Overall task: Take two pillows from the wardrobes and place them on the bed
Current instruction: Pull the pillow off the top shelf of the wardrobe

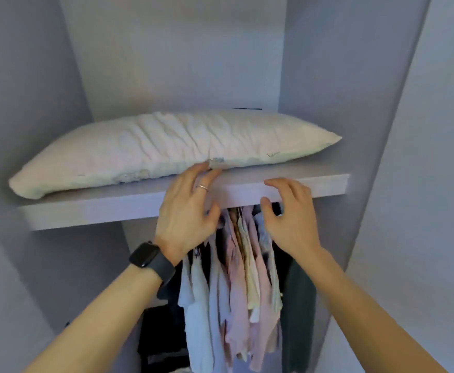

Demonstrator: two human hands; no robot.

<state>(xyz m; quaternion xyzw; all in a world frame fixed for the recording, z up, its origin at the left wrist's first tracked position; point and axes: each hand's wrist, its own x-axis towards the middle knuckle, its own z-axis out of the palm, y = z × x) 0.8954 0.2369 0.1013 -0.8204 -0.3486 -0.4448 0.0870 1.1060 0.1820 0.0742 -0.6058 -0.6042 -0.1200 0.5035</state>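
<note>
A long cream pillow (166, 149) lies lengthwise on the wardrobe's upper shelf (91, 211), its left end reaching past the shelf's front edge. My left hand (190, 211), with a ring and a black watch on the wrist, is raised in front of the shelf edge; its fingertips touch the pillow's lower front seam. My right hand (290, 216) hovers in front of the shelf edge, fingers apart and curled, holding nothing and apart from the pillow. Only one pillow is in view. The bed is out of view.
Pale shirts and dresses (236, 292) hang below the shelf, with a dark green garment (300, 319) on the right. Grey wardrobe side panels (328, 90) close in the shelf on both sides. Dark items (161, 340) sit low in the wardrobe.
</note>
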